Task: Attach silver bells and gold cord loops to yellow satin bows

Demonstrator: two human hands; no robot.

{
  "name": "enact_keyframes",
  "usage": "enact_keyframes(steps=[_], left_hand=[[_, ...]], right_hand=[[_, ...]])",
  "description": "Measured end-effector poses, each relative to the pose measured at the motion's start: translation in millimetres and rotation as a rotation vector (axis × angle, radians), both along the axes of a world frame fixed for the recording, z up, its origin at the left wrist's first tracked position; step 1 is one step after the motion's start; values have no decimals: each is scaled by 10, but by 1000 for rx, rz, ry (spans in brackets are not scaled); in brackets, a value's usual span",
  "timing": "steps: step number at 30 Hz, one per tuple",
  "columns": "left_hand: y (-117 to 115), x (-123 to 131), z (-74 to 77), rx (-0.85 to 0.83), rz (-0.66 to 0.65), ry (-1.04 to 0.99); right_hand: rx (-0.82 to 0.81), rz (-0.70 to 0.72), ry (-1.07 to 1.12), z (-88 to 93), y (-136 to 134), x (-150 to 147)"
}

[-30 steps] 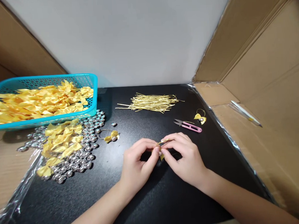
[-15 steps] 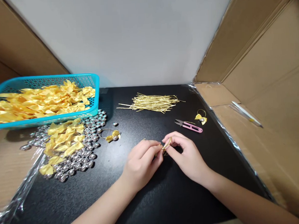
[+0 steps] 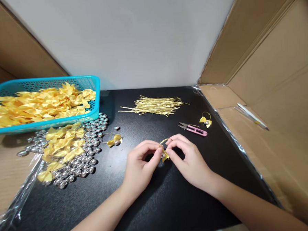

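Note:
Between my two hands is a gold cord loop with a yellow ribbon bow [image 3: 165, 155] and a small silver bell-like bead on it. My left hand [image 3: 143, 162] pinches it from the left with thumb and forefinger. From the right, the fingers of my right hand [image 3: 186, 158] close on the bow and the cord. Fingertips hide part of the loop. A similar finished-looking loop with a bow [image 3: 115, 141] lies left of my hands, and another bow loop [image 3: 205, 120] lies at the right. Pink thread snips [image 3: 196, 130] rest beyond my right hand, blades pointing left.
A blue basket [image 3: 98, 101] full of yellow bows stands at the left. In front of it lie loose bows [image 3: 65, 142] among many silver beads [image 3: 81, 169]. A bundle of gold cords [image 3: 156, 105] lies at the back. White tweezers [image 3: 252, 116] rest on cardboard at the right.
My hands have turned the piece, so the bow and bead now show below the cord loop. The camera view has shifted slightly. The other things stay in place.

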State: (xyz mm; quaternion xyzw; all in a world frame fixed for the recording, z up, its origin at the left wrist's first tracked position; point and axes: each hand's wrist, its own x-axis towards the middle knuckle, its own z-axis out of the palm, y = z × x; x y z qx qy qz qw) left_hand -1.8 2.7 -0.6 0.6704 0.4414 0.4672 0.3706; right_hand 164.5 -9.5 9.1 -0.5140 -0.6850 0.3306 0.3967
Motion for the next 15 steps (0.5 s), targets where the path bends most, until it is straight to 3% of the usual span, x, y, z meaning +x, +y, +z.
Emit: enact_keyframes(steps=[7, 15], left_hand=[[-22, 15, 0, 92, -34, 11], [5, 25, 23, -174, -2, -186]], right_hand=[[47, -20, -16, -23, 5, -32], [100, -86, 262, 6, 6, 69]])
